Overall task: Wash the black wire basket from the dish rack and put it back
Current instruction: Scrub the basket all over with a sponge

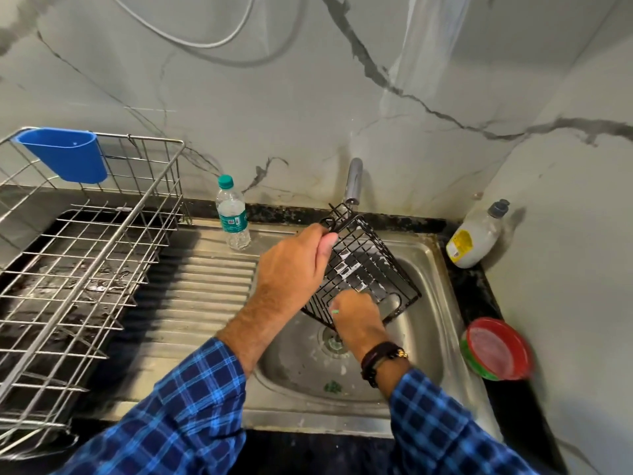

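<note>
1. The left grip [294,258] is closed, thumb and fingers pinching the top rim of the black wire basket [366,265]. The right grip [356,313] is curled at the lower edge round a mostly hidden green pad [335,311].
2. The basket hangs tilted over the sink [428,286], just under the tap [354,180], with foam on its wires.
3. It looks light and stiff but soapy-slick, so the rim wire seems the surest hold.
4. A ribbed steel drainboard [205,286] and the dish rack [102,255] lie left on the wet dark desk [479,293], in a marbled wall corner.
</note>
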The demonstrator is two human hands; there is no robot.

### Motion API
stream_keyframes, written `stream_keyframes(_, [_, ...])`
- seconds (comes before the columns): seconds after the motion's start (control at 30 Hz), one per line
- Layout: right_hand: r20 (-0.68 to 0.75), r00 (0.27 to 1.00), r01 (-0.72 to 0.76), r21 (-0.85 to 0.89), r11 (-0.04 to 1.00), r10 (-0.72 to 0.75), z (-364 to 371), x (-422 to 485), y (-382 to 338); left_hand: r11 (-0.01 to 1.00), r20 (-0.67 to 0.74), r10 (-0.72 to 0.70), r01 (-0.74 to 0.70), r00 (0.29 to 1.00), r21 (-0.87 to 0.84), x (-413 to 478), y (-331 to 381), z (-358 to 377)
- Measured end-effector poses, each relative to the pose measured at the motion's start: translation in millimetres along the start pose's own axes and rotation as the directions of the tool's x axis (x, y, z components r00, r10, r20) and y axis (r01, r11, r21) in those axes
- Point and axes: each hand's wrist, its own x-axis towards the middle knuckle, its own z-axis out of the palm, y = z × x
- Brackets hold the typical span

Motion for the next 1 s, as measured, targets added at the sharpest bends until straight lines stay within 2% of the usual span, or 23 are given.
stream_keyframes(0.1, [-0.031, 0.998, 0.065, 0.167, 0.984, -0.061, -12, 4, -29, 1.000, 0.020, 0.005, -0.005, 1.000, -0.007, -11, 6, 8])
stream_keyframes(0.17, [-0.022, 0.998, 0.059, 0.240, 0.969, -0.055, -16, 4, -23, 0.998, 0.015, -0.029, 0.029, 0.999, -0.059, -13, 1, 8])
stream_keyframes(0.3, [-0.107, 0.989, -0.085, 0.143, 0.986, 0.101, -15, -1, 24, 0.966, -0.020, -0.095, 0.087, 0.995, -0.244, -15, -12, -3])
stream_keyframes(0.4, [-0.108, 0.985, -0.127, 0.066, 0.990, 0.134, -18, -2, 29, 0.957, -0.055, -0.123, 0.104, 0.991, -0.270, -16, -16, -2])
stream_keyframes(0.67, [-0.042, 0.997, -0.052, 0.159, 0.986, 0.059, -22, -10, -7, 0.909, -0.072, -0.261, 0.220, 0.963, -0.353, -26, -28, 12])
stream_keyframes(0.77, [-0.020, 0.999, 0.050, 0.178, 0.983, -0.048, -19, -12, -32, 0.868, -0.002, -0.308, 0.281, 0.951, -0.409, -34, -20, 20])
stream_keyframes(0.83, [-0.021, 0.985, 0.170, 0.155, 0.973, -0.169, -18, -16, -46, 0.786, 0.052, -0.397, 0.369, 0.916, -0.497, -39, -20, 26])
stream_keyframes(0.9, [-0.128, 0.967, 0.241, 0.163, 0.957, -0.222, -23, -23, -45, 0.585, 0.146, -0.542, 0.496, 0.828, -0.642, -43, -24, 29])
stream_keyframes(0.97, [-0.357, 0.922, 0.219, 0.164, 0.962, -0.149, -35, -27, -23, 0.375, 0.247, -0.620, 0.557, 0.745, -0.741, -46, -28, 27])
stream_keyframes(1.0, [-0.476, 0.877, 0.170, 0.180, 0.969, -0.066, -39, -27, -4, 0.326, 0.270, -0.632, 0.565, 0.726, -0.758, -47, -31, 25])
